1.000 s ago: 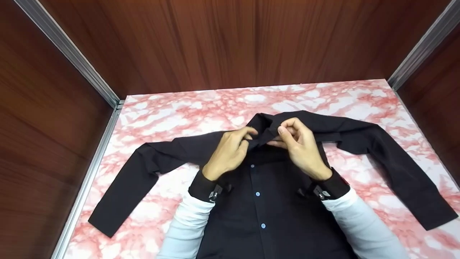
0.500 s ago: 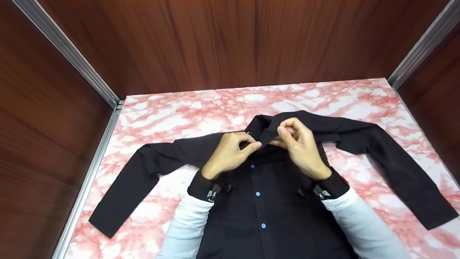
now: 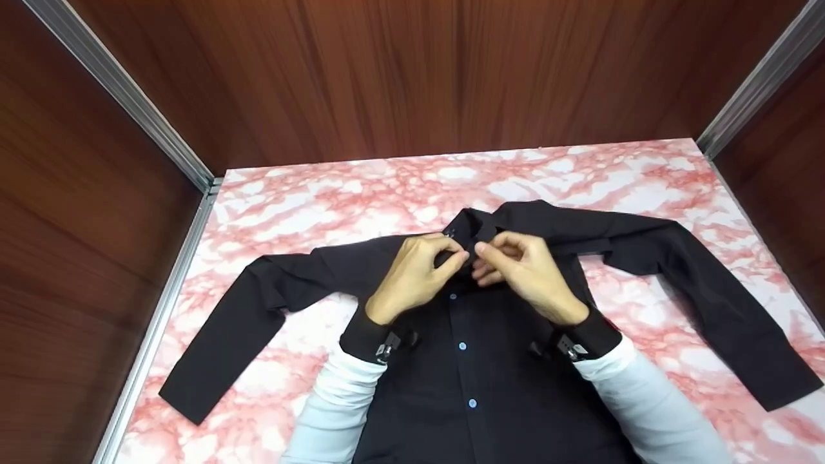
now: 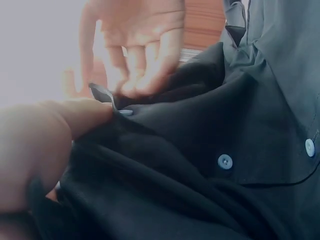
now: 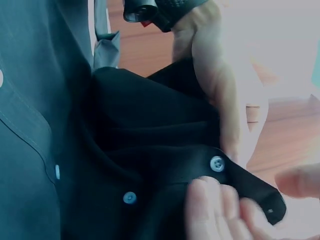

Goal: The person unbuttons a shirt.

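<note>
Lying front side up on the table, a black shirt (image 3: 503, 386) has its collar (image 3: 480, 222) toward the far edge and its body running down out of view at the bottom. Its two long sleeves spread to either side and bend down toward the person, the left one (image 3: 219, 341) and the right one (image 3: 715, 316). Small pale blue buttons (image 3: 463, 347) run in a line down the front.

Both hands meet at the neck of the shirt. The left hand (image 3: 412, 274) pinches the edge of the cloth there between thumb and fingers; the left wrist view shows a button (image 4: 125, 112) just beside the thumb tip. The right hand (image 3: 528, 274) is close by, just across from it, its fingers loosely bent and its thumb apart from them, with nothing gripped between. Those fingers are blurred in the right wrist view, and whether they touch the cloth I cannot tell.

Each wrist wears a black strap (image 3: 367, 335) with a small device on it, below which come the person's pale sleeves (image 3: 651, 399). Beneath everything is the table (image 3: 303, 200), patterned in red and white like marble. Dark reddish-brown wood panels (image 3: 412, 77) stand behind and at both sides, with grey metal rails (image 3: 129, 84) at the corners.
</note>
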`<state>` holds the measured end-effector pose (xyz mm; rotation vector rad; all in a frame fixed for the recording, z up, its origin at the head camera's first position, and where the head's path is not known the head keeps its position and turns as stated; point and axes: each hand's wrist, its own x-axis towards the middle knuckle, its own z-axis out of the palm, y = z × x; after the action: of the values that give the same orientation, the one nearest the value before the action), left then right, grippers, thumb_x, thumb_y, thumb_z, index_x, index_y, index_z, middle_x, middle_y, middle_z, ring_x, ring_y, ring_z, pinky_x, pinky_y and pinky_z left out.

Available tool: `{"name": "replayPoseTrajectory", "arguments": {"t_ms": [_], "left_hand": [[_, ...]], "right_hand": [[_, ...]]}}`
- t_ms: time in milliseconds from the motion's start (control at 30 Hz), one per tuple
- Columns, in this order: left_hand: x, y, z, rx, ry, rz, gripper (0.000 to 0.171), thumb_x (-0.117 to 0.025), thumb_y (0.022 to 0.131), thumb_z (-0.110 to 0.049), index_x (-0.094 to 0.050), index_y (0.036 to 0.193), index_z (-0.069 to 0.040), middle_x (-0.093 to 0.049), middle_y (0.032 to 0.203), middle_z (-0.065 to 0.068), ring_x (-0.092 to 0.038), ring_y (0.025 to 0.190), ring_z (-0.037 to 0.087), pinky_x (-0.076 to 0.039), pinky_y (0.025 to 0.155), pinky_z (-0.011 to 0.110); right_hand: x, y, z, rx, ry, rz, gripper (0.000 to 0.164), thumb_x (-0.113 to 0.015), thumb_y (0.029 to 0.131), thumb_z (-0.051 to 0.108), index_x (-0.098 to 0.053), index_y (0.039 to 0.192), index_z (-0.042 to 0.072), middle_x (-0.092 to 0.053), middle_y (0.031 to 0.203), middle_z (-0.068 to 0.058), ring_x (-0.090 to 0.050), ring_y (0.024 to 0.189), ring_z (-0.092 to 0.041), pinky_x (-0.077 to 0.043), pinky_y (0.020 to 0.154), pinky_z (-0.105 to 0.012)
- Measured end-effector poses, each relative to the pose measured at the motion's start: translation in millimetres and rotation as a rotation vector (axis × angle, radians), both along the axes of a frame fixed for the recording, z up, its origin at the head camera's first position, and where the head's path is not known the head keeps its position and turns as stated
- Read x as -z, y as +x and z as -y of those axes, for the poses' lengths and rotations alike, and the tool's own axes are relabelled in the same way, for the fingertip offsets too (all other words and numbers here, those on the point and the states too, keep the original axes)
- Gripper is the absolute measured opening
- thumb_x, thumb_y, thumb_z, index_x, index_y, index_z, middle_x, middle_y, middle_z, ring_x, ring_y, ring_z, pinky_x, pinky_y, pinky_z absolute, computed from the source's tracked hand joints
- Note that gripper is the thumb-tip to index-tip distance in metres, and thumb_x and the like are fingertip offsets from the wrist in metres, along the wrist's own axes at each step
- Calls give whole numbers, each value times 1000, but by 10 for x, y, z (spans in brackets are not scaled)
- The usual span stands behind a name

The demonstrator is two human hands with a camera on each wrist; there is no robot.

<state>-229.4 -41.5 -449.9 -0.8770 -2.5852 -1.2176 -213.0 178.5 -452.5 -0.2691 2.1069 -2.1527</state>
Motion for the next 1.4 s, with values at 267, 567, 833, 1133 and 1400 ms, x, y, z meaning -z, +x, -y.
{"name": "replayPoseTrajectory", "arguments": {"t_ms": [267,567,833,1133,1400], "left_hand": [[30,4,-40,14,29,-38,18,-74,110,-19,-86,109,-5,-85,107,10,-81,102,24,-64,92,40],[0,-7,21,-12,3,35,17,-76,107,-17,-86,109,-3,-86,110,12,-82,105,27,-65,95,45],[11,19,-32,-32,-22,-77,18,-74,106,-12,-88,109,-1,-87,106,13,-85,100,28,-68,91,43],[28,70,-71,-13,-38,-126,18,-74,107,-12,-89,107,-2,-83,94,13,-79,81,27,-65,76,41],[33,28,-60,-12,-21,-111,18,-73,108,-11,-88,109,-2,-87,105,12,-84,98,29,-68,90,42]], "right_hand": [[53,-4,-8,-40,-77,54,22,-64,114,5,-67,124,-14,-84,99,-11,-85,85,-22,-72,84,-37],[40,-5,29,22,-89,-90,22,-64,111,-3,-66,124,-20,-75,122,-28,-84,93,-25,-70,92,-39],[62,5,53,44,-57,-95,20,-70,107,-5,-69,122,-17,-78,119,-25,-85,90,-22,-70,90,-36],[83,-9,14,8,-5,-37,26,-73,106,-3,-68,125,-20,-80,119,-17,-84,97,-28,-70,89,-33],[88,-10,27,59,98,-138,16,-74,107,0,-77,118,-11,-80,117,-22,-82,91,-18,-67,89,-29]]}}
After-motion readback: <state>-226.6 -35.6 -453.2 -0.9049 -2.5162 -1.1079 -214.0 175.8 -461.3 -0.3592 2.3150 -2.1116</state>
